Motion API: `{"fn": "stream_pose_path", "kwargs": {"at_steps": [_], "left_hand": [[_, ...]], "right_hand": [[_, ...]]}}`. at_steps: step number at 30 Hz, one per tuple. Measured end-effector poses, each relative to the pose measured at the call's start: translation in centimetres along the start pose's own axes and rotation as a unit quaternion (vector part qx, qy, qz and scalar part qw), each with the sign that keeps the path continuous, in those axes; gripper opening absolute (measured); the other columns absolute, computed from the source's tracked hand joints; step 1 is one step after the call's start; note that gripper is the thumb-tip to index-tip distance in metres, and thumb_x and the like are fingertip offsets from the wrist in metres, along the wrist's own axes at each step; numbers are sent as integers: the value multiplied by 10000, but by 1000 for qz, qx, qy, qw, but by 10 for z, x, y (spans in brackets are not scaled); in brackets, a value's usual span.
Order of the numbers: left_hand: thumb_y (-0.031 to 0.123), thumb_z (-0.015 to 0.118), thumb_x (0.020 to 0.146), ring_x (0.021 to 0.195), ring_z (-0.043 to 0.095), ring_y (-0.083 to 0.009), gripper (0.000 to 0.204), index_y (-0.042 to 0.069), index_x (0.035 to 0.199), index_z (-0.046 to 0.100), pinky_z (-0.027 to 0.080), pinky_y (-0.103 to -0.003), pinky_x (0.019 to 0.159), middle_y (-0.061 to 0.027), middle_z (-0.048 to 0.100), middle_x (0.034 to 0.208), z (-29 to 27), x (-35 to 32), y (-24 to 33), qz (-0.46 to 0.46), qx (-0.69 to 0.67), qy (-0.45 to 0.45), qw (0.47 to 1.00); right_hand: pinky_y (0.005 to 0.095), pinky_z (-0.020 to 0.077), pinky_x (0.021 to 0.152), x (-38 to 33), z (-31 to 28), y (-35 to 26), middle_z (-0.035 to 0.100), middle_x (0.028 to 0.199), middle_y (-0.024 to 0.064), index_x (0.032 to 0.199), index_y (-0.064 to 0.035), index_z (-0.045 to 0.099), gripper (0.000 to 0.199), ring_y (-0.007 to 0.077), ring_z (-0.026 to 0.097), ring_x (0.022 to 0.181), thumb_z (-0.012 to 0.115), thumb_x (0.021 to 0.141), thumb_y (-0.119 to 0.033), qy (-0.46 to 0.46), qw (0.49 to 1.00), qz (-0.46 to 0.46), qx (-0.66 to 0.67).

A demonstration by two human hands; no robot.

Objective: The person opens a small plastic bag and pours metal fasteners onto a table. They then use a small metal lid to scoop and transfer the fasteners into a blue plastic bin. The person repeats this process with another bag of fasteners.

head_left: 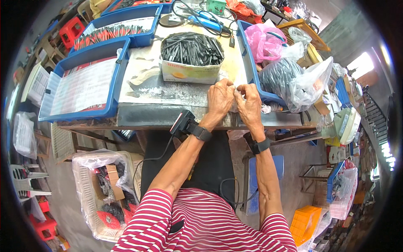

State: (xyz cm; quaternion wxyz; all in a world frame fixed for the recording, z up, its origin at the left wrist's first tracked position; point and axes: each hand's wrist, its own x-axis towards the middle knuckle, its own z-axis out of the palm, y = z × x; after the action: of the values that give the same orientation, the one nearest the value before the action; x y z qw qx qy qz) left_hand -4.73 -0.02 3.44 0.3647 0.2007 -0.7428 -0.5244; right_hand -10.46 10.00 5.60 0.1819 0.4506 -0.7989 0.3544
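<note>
Near the front edge of the workbench (155,92), my left hand (220,98) and my right hand (249,103) are close together. The fingers of both are closed in a pinch, with something small and pale between them that is too hidden to name. Just beyond my left hand stands a cardboard box (189,73), heaped with thin black plastic pieces (191,48). Beside my right hand is a blue tray (252,69) bearing a pink plastic bag (264,42) and a clear bag of dark pieces (279,77).
At the left, a blue bin (113,94) contains clear plastic sleeves (84,86); another blue bin (145,40) behind it has red and black sticks (111,35). Blue tools with cables (205,21) lie at the back. A lined crate (86,180) stands on the floor at lower left.
</note>
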Motion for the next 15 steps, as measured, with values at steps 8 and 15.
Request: {"fn": "stream_pose_path", "kwargs": {"at_steps": [8, 15], "left_hand": [[186, 573, 771, 721, 624, -352, 250, 6, 926, 654, 474, -423, 674, -210, 627, 721, 2, 3, -4, -25, 18, -15, 999], [186, 561, 789, 692, 624, -364, 204, 2, 823, 642, 475, -423, 625, -216, 622, 722, 12, 2, -5, 4, 82, 11, 997]], "right_hand": [[275, 395, 637, -2, 2, 3, 486, 743, 77, 740, 34, 545, 45, 167, 486, 686, 584, 738, 12, -1, 991, 80, 108], [312, 392, 695, -10, -16, 4, 458, 797, 73, 763, 11, 506, 91, 178, 478, 779, 562, 724, 72, -83, 987, -28, 136]]}}
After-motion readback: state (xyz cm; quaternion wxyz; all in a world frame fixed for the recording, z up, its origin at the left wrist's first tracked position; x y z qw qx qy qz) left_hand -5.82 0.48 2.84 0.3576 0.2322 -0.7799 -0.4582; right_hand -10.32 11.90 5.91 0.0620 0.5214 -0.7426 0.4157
